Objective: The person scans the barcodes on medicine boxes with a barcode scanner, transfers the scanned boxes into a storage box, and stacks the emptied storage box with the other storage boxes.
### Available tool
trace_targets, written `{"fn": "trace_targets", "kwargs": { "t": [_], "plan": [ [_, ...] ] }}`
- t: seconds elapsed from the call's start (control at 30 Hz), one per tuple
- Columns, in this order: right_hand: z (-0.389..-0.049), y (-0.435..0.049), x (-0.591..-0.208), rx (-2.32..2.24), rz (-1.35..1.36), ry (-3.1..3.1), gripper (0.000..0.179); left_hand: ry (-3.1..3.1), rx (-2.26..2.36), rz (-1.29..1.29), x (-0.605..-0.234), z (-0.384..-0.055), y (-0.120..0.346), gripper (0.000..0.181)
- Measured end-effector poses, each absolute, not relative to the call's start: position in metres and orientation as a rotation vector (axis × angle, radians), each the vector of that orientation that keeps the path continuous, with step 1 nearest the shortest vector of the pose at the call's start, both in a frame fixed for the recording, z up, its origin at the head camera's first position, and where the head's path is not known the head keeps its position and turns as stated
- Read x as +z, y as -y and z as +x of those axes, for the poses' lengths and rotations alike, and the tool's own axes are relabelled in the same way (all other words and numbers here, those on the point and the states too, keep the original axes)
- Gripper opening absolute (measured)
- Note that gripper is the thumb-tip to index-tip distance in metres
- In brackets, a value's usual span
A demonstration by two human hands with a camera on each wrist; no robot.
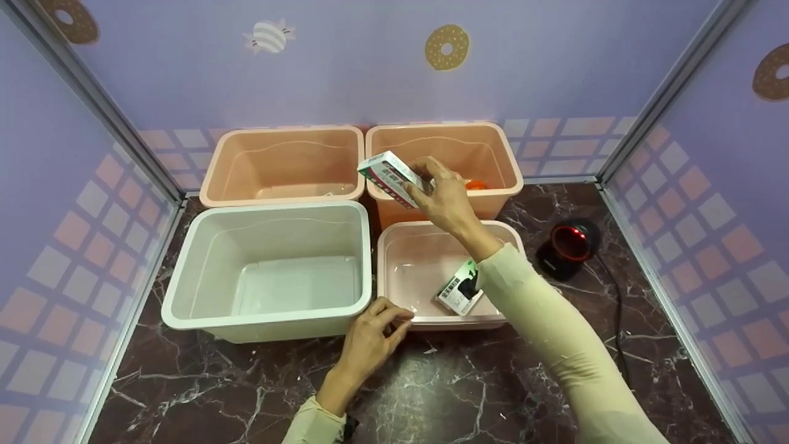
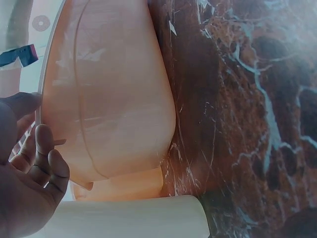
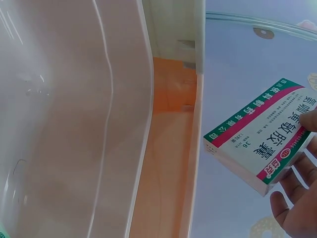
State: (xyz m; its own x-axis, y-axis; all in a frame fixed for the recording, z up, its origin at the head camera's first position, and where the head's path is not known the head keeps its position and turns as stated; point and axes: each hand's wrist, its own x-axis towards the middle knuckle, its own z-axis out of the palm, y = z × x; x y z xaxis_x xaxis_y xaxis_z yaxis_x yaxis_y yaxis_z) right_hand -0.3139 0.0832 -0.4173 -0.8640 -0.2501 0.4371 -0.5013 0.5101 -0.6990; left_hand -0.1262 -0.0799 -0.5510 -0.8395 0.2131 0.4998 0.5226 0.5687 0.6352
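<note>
A white medicine box with green and red bands (image 1: 389,177) is held between the thumb and fingers of my right hand (image 1: 447,198). It is tilted, over the front rim of the back right orange bin (image 1: 511,163). The right wrist view shows the printed face of this medicine box (image 3: 265,134). My left hand (image 1: 370,336) pinches the near left rim of the low pink bin (image 1: 400,271); the left wrist view shows thumb and fingers on either side of that rim. Inside the pink bin lies a green and white box (image 1: 457,299), partly hidden by my right sleeve.
A large white bin (image 1: 271,320) stands left of the pink one, with another orange bin (image 1: 283,202) behind it. Something bright orange (image 1: 474,184) lies in the back right bin. A black device with a red-lit ring (image 1: 573,240) and cable sits right, near the side panel (image 1: 709,246).
</note>
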Motion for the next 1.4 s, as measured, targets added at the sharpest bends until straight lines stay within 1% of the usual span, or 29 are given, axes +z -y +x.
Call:
{"fn": "trace_targets", "kwargs": {
  "t": [0.57,0.9,1.17,1.4],
  "plan": [
    [-0.331,-0.036,-0.423,1.345,0.746,2.414,0.030,2.446,-1.176,-0.599,-0.555,-0.125,0.079,0.010],
    [-0.338,-0.018,-0.427,1.282,0.734,2.440,0.029,2.458,-1.164,-0.591,-0.555,-0.126,0.080,0.011],
    [-0.343,-0.003,-0.426,1.194,0.740,2.496,0.033,2.445,-1.177,-0.609,-0.554,-0.127,0.081,0.012],
    [-0.345,0.011,-0.425,1.134,0.802,2.513,0.031,2.416,-1.142,-0.625,-0.553,-0.129,0.081,0.013]
  ]
}}
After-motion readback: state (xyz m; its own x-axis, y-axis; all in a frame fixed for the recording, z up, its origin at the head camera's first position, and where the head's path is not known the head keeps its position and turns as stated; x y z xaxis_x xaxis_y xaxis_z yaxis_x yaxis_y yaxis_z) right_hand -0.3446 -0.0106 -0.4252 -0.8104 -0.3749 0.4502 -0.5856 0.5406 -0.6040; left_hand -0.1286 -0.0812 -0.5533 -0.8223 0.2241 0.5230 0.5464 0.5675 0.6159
